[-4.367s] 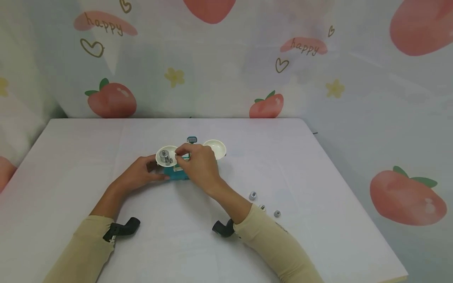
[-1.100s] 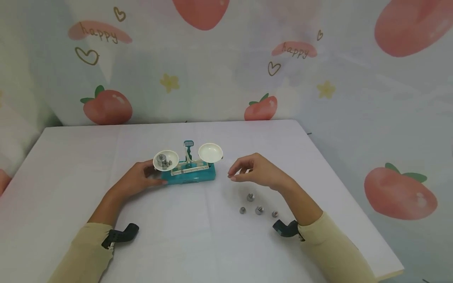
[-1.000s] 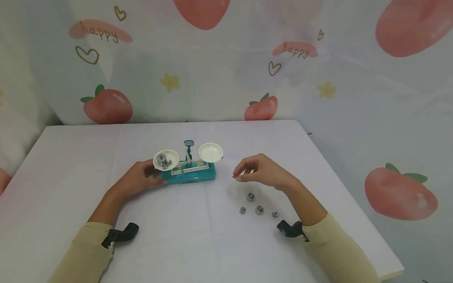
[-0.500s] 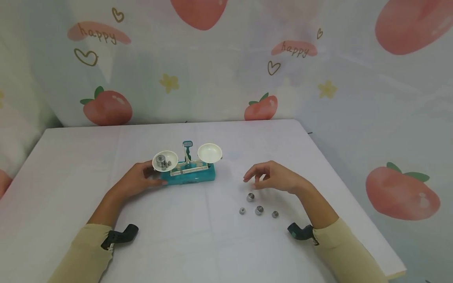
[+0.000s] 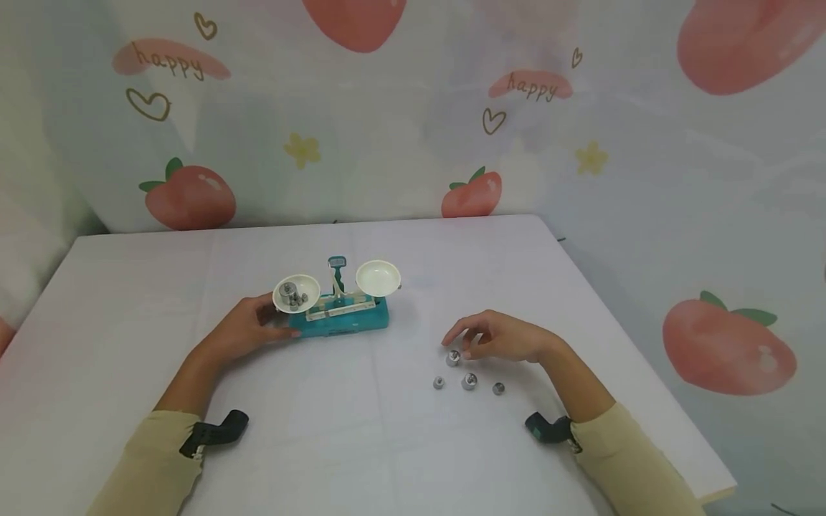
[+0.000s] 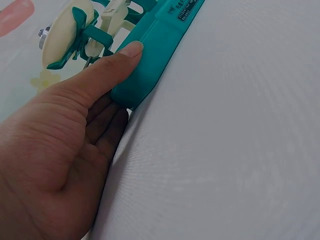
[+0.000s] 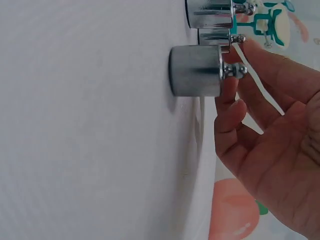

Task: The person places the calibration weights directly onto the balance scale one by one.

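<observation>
My left hand [image 5: 248,326] grips the left end of a small teal balance scale [image 5: 342,324], thumb [image 6: 127,55] on the front of its base and the other fingers behind. Several metal weights [image 5: 290,292] sit in the scale's left pan [image 5: 311,287]; nothing lies in its right pan [image 5: 378,278]. Over the table, my right hand [image 5: 506,337] hovers with relaxed, parted fingers beside a silver knobbed weight [image 5: 454,358], fingertips right at it. Between the right wrist camera and that hand stands a larger-looking weight [image 7: 195,70].
Three more weights stand nearer me on the white table [image 5: 310,430]: a small one [image 5: 439,383], a bigger one [image 5: 470,381] and another small one [image 5: 499,388]. A printed cloth backdrop [image 5: 387,143] rises behind the table's far edge.
My right hand has left the scale's left pan, moved right, then lowered toward the loose weights, its fingers parting. My left hand stays at the scale's base.
</observation>
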`<state>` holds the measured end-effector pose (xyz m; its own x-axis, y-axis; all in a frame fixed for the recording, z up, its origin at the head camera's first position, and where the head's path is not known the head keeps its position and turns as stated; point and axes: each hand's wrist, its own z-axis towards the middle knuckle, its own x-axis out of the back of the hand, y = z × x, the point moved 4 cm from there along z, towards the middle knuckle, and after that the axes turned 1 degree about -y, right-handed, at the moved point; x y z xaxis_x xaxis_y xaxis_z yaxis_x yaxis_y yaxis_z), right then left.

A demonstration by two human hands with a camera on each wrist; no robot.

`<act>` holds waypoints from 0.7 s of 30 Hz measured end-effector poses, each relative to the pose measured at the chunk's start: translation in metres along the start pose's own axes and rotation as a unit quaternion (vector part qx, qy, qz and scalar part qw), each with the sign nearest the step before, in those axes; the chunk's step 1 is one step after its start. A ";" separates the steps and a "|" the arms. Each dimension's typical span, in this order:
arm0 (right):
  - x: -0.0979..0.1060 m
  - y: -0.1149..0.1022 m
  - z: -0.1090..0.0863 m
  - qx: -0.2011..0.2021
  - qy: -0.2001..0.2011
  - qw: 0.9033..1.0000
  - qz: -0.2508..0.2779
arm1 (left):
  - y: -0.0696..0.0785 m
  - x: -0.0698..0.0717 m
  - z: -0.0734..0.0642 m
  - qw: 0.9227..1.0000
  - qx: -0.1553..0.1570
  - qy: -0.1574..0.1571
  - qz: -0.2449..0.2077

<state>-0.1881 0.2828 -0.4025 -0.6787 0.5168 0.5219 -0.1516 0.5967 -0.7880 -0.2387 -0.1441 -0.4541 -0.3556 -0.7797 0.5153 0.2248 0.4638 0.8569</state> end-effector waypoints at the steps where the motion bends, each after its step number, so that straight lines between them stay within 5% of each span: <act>1: -0.001 0.001 0.000 0.000 -0.002 1.000 -0.001 | 0.000 0.000 0.000 1.000 -0.001 -0.001 0.000; 21: -0.007 0.005 0.009 0.020 0.015 0.998 -0.051 | -0.001 0.001 0.000 1.000 -0.004 -0.003 -0.014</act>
<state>-0.1906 0.2759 -0.4129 -0.6367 0.4736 0.6085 -0.2478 0.6216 -0.7431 -0.2391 -0.1451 -0.4545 -0.3667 -0.7899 0.4915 0.2224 0.4385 0.8708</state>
